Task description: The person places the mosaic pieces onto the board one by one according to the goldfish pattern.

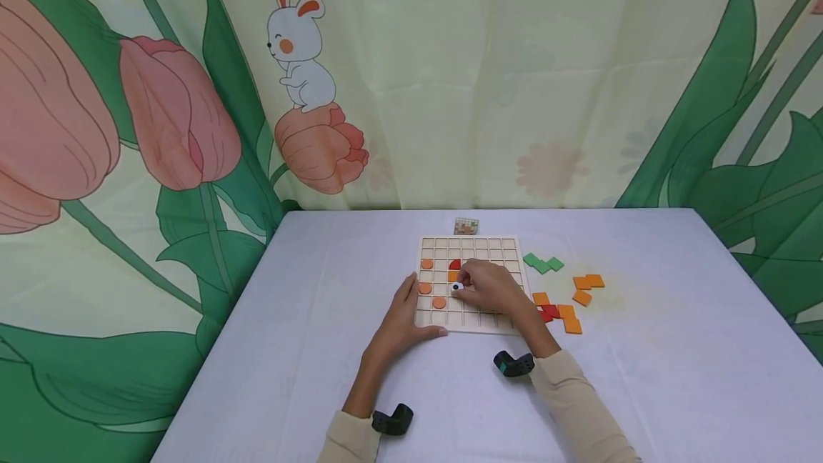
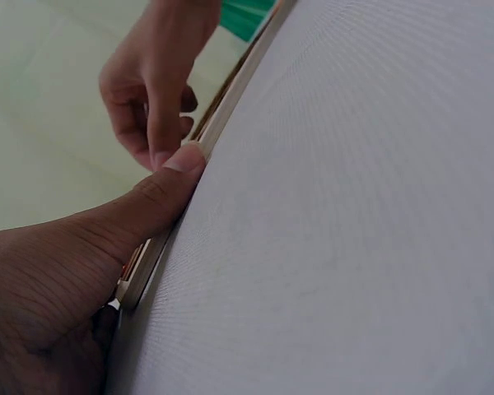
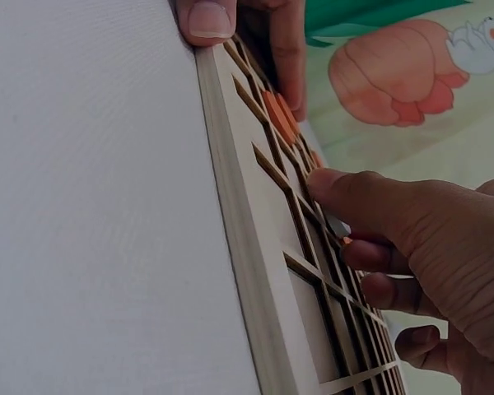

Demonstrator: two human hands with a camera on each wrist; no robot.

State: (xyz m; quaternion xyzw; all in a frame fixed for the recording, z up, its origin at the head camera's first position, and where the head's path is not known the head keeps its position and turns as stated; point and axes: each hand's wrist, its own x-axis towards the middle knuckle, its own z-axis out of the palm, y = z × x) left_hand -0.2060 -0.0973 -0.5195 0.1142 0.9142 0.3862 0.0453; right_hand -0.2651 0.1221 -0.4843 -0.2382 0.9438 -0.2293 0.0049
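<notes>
Head view: partly hidden white piece [image 1: 456, 286] in pinching right hand [image 1: 487, 286]; left hand [image 1: 398, 319] spread

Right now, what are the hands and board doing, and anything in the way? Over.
Left hand against gridded board, near-left corner. Right hand pinching white dotted piece at the grid. Loose orange tiles right of board, not blocking.

1. Setting: apparently a staged tabletop recording area; the wider room cannot be identified.
2. Printed curtain [image 1: 444, 77], with tulips [image 1: 170, 116] and a rabbit [image 1: 311, 86], closing off the background.
3. White-draped table [image 1: 694, 384] filling the foreground.
4. Black wrist-worn devices [image 1: 393, 421].
</notes>
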